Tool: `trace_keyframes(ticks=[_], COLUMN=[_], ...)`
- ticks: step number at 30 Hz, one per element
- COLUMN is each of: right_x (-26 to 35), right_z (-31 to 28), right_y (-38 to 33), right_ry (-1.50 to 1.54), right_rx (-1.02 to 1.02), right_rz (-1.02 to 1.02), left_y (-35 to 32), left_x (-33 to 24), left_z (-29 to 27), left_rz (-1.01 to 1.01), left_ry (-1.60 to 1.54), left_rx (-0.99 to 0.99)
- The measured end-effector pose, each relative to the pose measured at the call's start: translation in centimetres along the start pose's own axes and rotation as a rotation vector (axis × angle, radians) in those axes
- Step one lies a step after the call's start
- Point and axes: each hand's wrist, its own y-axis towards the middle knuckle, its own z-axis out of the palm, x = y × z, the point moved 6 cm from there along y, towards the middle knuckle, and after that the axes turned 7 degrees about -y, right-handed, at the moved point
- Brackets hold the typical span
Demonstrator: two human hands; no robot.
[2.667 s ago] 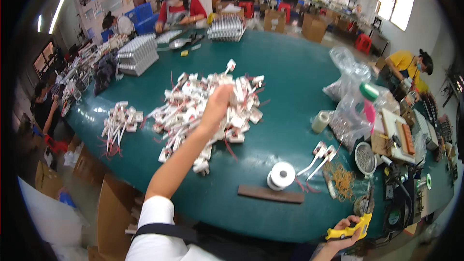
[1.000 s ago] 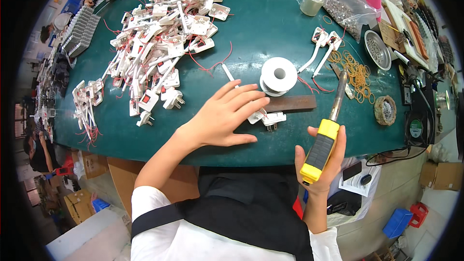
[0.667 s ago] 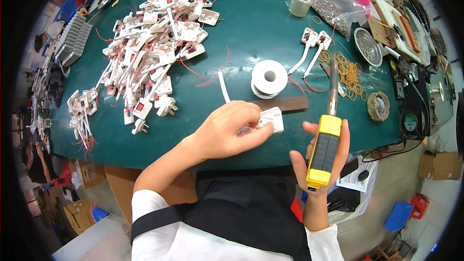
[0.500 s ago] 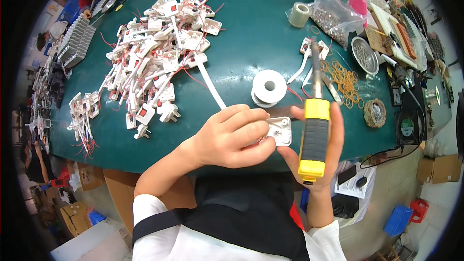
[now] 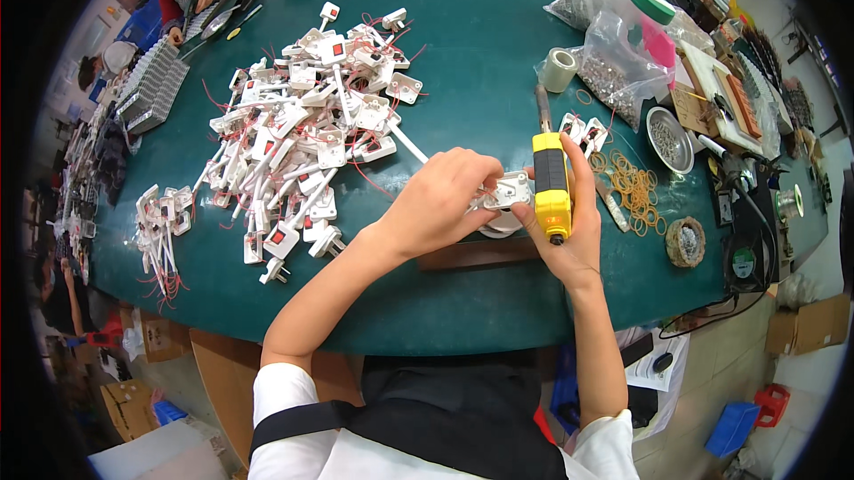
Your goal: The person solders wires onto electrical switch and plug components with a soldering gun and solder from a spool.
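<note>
My left hand [image 5: 442, 200] pinches an open white plastic plug housing [image 5: 511, 191] with small metal parts inside. A thick white cord [image 5: 407, 140] runs up from behind that hand toward the pile. In my right hand [image 5: 574, 235] is a yellow-and-black soldering iron [image 5: 552, 182], its metal shaft pointing away from me. My right thumb and fingers also come up to the right end of the housing. Below the housing, a white spool [image 5: 503, 227] is mostly hidden by my hands. A brown bar [image 5: 476, 256] lies just nearer me.
A big heap of white plugs [image 5: 294, 129] with red wires covers the left; a smaller bunch [image 5: 165, 217] lies beside it. At right are rubber bands [image 5: 633, 186], a metal bowl [image 5: 669, 137], bags of small parts [image 5: 614, 62] and a tape roll [image 5: 559, 69]. Two people work across the table.
Both hands have moved farther from my body with the housing and soldering iron, now in front of the spool. The iron has shifted slightly left. The whole view has tilted up a little.
</note>
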Motion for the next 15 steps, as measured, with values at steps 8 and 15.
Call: trace_keyframes(ticks=[8, 15], right_x=[0.0, -0.2], right_z=[-0.7, -0.9], right_y=[-0.3, -1.1], right_ry=[-0.281, -0.322], right_rx=[0.054, 0.038], right_rz=[-0.091, -0.107], left_y=[-0.4, -0.5], left_x=[0.5, 1.0], left_z=[0.3, -0.6], left_rz=[-0.084, -0.107], left_ry=[-0.186, -0.231], left_rx=[0.056, -0.071])
